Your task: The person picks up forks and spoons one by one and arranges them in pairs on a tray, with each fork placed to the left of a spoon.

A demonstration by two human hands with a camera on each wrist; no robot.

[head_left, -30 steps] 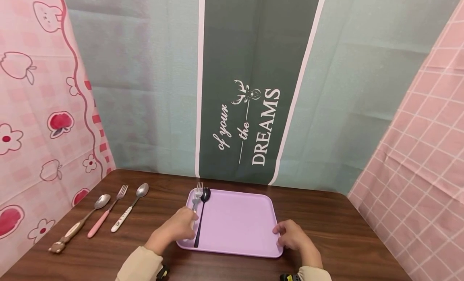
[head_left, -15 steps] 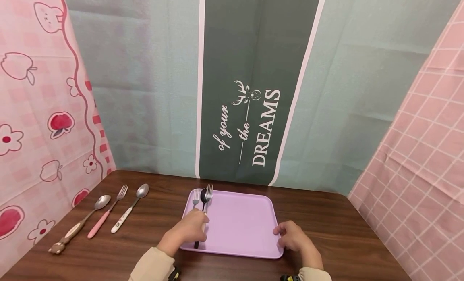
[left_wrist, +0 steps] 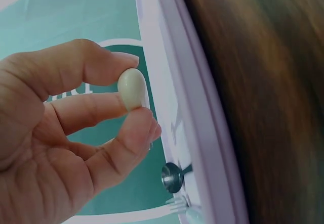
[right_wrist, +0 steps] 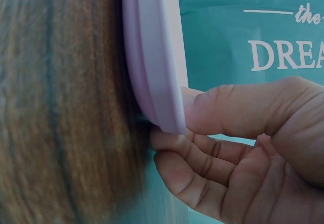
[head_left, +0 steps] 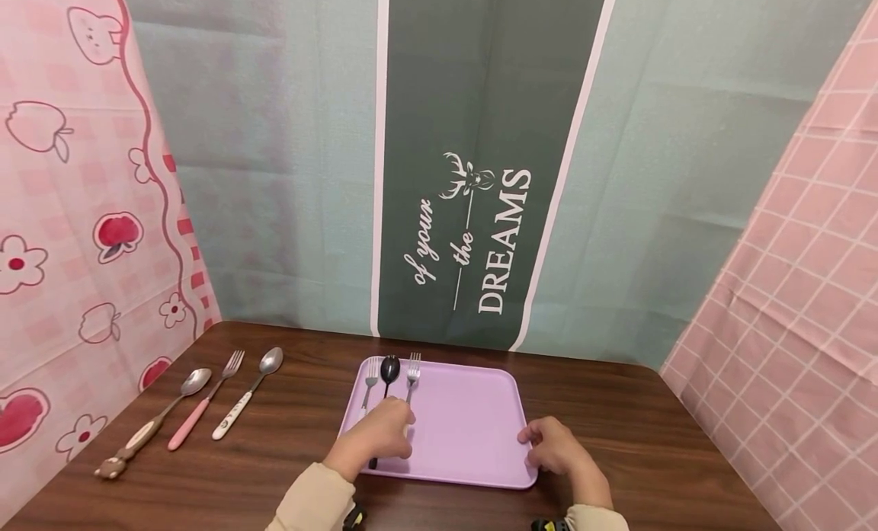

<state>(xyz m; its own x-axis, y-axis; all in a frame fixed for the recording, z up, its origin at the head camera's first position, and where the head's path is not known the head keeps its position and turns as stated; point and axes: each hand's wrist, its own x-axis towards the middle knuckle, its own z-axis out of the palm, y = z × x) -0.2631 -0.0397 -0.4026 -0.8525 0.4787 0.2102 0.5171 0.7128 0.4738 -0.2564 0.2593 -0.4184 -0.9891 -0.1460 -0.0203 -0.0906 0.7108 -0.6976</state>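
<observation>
Over the left part of the lilac tray (head_left: 466,428), my left hand (head_left: 380,433) pinches a fork (head_left: 414,372) by its pale handle. The rounded cream handle end (left_wrist: 132,88) shows between thumb and fingertips in the left wrist view. To the left of this fork lie a black spoon (head_left: 389,371) and a second fork (head_left: 371,377) on the tray, their handles partly hidden by my hand. My right hand (head_left: 557,449) grips the tray's right edge near the front corner; the right wrist view shows the thumb and curled fingers at the tray rim (right_wrist: 164,82).
On the dark wooden table (head_left: 617,439), left of the tray, lie a spoon with a brown bear-ended handle (head_left: 140,436), a pink-handled fork (head_left: 192,420) and a white-handled spoon (head_left: 236,413). Cloth hangings stand behind and at both sides.
My left hand has carried the fork rightward, across the black spoon to its right side, uncovering the spoon's bowl and the other fork. My right hand stays on the tray edge.
</observation>
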